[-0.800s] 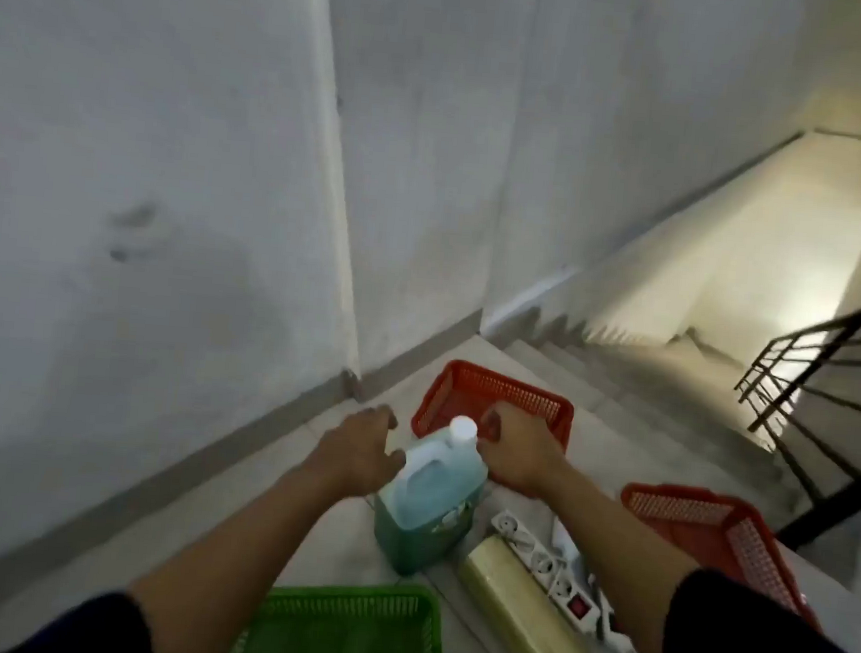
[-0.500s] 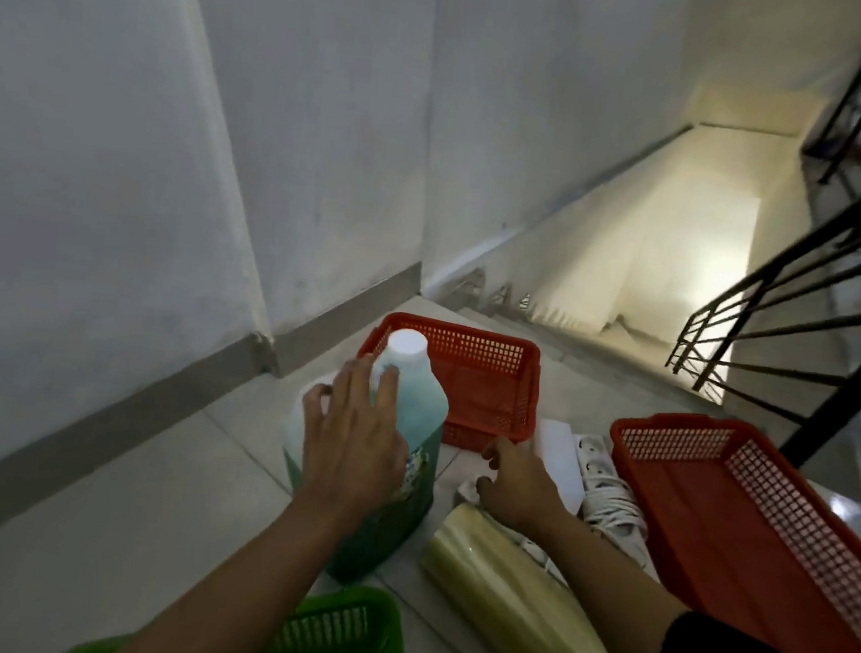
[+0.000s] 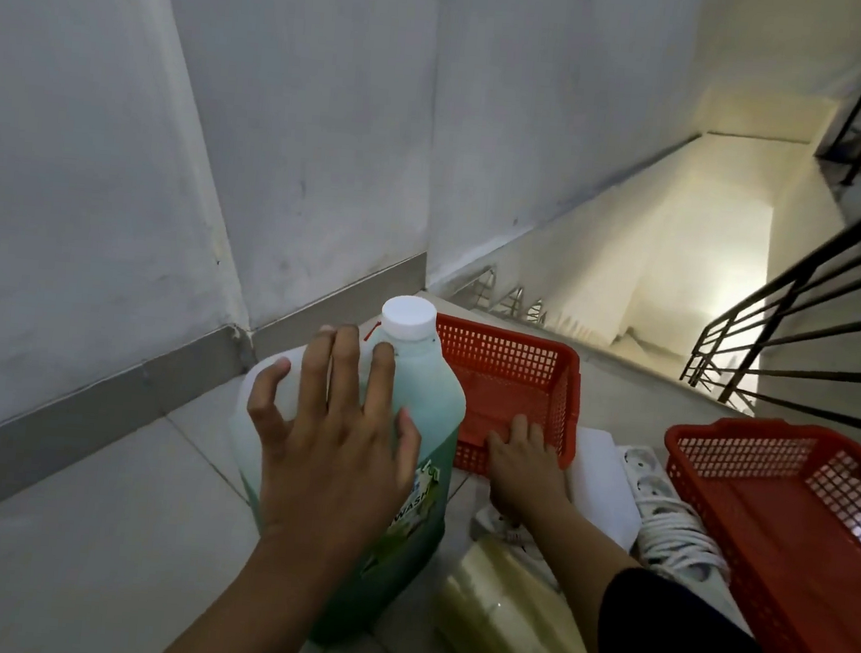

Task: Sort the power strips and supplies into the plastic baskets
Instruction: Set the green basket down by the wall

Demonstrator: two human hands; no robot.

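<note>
Two hands work on the floor. Left hand [image 3: 328, 452] lies spread, fingers [image 3: 381, 374] open, on the jug's [image 3: 420, 428] shoulder, not gripping. Mostly full, the jug is probably heavy and slick; its handle is the better hold. Right hand [image 3: 523, 467], fingers flat and unclosed, presses the near red basket's [image 3: 513, 363] rim. A power strip [image 3: 661, 504] lies beside it.

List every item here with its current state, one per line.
Jug: upright, capped, on the floor.
Left hand: open, fingers spread on the jug.
Right hand: down at the near wall of the far red basket.
Far red basket: empty.
Near red basket: empty.
Power strip: on the floor, cord coiled.
Film roll: lying flat.
</note>
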